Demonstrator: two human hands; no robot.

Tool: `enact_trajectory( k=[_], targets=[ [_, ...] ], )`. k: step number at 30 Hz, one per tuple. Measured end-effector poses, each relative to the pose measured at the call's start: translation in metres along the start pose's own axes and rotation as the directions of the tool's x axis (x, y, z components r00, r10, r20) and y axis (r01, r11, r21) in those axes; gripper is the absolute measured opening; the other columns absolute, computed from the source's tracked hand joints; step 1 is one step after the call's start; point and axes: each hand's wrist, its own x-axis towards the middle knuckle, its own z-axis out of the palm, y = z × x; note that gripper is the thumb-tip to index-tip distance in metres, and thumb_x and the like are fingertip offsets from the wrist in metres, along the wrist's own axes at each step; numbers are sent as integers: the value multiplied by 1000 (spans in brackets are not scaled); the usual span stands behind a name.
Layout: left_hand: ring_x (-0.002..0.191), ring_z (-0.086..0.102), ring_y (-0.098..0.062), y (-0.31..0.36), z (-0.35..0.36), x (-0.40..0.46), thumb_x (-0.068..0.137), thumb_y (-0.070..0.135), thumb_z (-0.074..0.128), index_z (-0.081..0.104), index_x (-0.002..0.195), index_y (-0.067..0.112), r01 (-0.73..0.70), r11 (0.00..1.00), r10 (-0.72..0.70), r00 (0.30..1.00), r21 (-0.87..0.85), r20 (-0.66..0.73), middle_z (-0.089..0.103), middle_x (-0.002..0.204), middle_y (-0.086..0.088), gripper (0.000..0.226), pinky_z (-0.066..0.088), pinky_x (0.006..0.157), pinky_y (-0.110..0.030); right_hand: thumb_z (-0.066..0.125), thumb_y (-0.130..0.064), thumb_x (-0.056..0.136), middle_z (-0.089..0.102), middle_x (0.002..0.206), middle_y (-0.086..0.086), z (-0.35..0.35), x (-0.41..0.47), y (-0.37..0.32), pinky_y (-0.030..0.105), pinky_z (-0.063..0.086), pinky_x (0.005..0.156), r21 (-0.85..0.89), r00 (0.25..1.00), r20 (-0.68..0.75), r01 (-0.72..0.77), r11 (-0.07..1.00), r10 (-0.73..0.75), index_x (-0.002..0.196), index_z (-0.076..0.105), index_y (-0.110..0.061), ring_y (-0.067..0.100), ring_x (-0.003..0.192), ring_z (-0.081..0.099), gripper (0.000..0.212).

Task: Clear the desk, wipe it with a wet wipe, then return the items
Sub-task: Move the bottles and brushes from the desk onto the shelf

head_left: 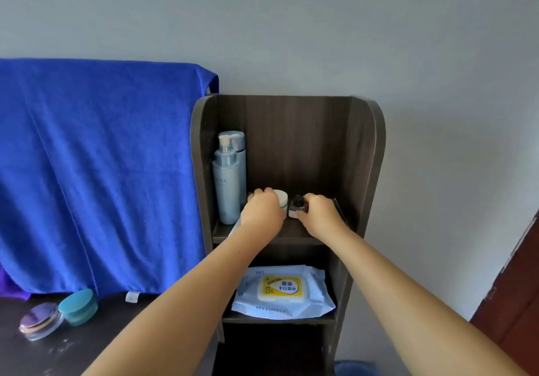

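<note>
Both my arms reach onto the top shelf of a dark wooden shelf unit [366, 154]. My left hand [262, 211] is closed over a white round jar [281, 197]. Just to its right, my right hand [319, 215] grips a small bottle with a black cap [298, 204]. Two tall pale blue pump bottles [229, 183] stand at the shelf's left side. A wet wipe pack [283, 291] with a yellow and white lid lies on the shelf below. The dark desk [96, 343] at lower left carries a teal round jar [78, 307] and a clear purple compact [40, 320].
A blue towel [96, 171] hangs behind the desk, to the left of the shelf unit. A plain pale wall fills the background. A reddish-brown door edge [516, 297] shows at the lower right. Something blue [354, 368] lies on the floor below the shelf.
</note>
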Motion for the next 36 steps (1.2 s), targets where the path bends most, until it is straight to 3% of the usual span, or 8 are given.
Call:
enact_trajectory(
  k=[5,12,17,22,24,28,33,36],
  targets=[
    [111,45,-27,0,1,14,89,6,54,43,125,0,-68,979,80,995,191,-57,33,131,-16,38,46,85,-32,54,-14,91,55,117,16,9,16,-5,33,44,83,-4,999,-36,40,999,-40,118,58,-7,30,102,56,29],
    [107,46,-26,-13,8,20,86,1,56,41,126,3,-149,968,170,981,201,-95,35,129,-14,43,45,81,-29,57,-10,89,55,117,16,15,24,-2,35,47,88,22,994,-96,60,998,-58,122,55,-7,29,103,57,34],
    [105,49,-24,-17,4,7,89,14,56,42,124,11,-215,965,242,952,150,-189,39,123,-10,38,41,69,-26,60,-15,88,49,128,13,9,11,-10,33,47,92,68,986,-159,68,995,-57,131,46,-12,25,112,54,46],
    [96,54,-19,-44,-22,-45,92,32,50,48,122,18,-325,945,314,895,18,-316,50,109,-3,34,42,63,-31,59,-16,89,53,121,7,-3,-29,-42,26,45,86,126,920,-337,257,958,-203,125,52,-13,18,109,54,37],
    [90,54,-17,-73,-34,-71,92,35,50,49,121,21,-309,950,273,897,-52,-347,52,104,1,33,44,64,-32,59,-15,88,55,113,4,4,-51,-66,22,44,83,175,888,-354,370,912,-292,120,56,-13,15,102,55,32],
    [76,47,-9,-163,-54,-109,91,38,49,48,121,27,-158,978,107,941,-138,-320,52,100,10,32,45,68,-30,61,-14,86,53,103,-5,51,-91,-124,20,46,74,301,869,-255,487,820,-423,114,58,-15,10,88,56,28],
    [75,51,-9,-296,-66,-154,90,36,52,51,118,26,72,988,-106,961,-138,-256,52,94,11,29,41,65,-28,61,-17,87,53,103,-7,159,-127,-192,21,41,76,422,899,-68,419,804,-432,114,57,-17,6,88,55,28],
    [83,52,-13,-367,-64,-178,89,34,52,51,116,25,214,966,-242,945,-146,-220,55,98,8,28,46,77,-36,59,-18,88,53,106,-4,223,-143,-220,21,40,78,431,902,72,357,829,-426,116,56,-15,8,90,54,29]
  ],
)
